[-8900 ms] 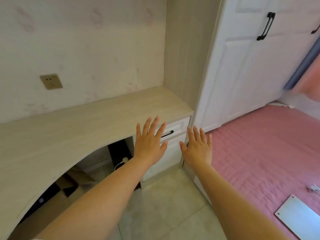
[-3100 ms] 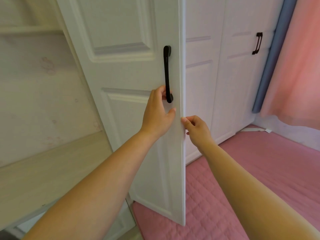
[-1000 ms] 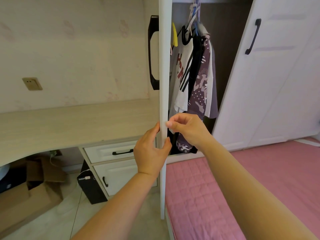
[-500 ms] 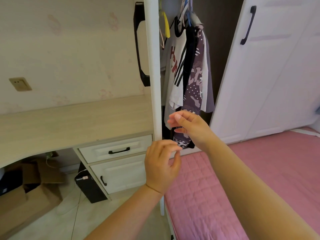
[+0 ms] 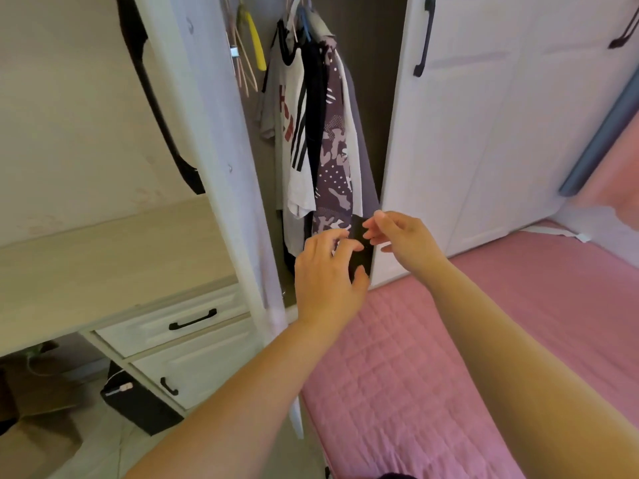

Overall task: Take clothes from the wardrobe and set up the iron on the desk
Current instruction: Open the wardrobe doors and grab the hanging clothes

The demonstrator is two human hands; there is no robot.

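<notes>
The left wardrobe door [image 5: 221,167] stands wide open, edge toward me. Inside hang several clothes: a white T-shirt with red letters and black stripes [image 5: 294,140], a dark garment, and a purple patterned garment [image 5: 333,167]. My left hand [image 5: 328,271] and my right hand [image 5: 404,240] are both raised in front of the clothes' lower hems, fingers apart and slightly curled, holding nothing. The light wooden desk [image 5: 103,257] lies to the left. No iron is in view.
A closed white wardrobe door with a black handle [image 5: 423,36] stands right of the opening. Empty hangers [image 5: 249,53] hang at the left inside. Two desk drawers [image 5: 186,323] sit below the desktop, a black box [image 5: 138,406] and cardboard on the floor. A pink quilted bed [image 5: 449,357] is below right.
My left hand has let go of the door edge and moved right, toward the hanging clothes. My right hand shifted right as well. The view has moved closer to the wardrobe opening.
</notes>
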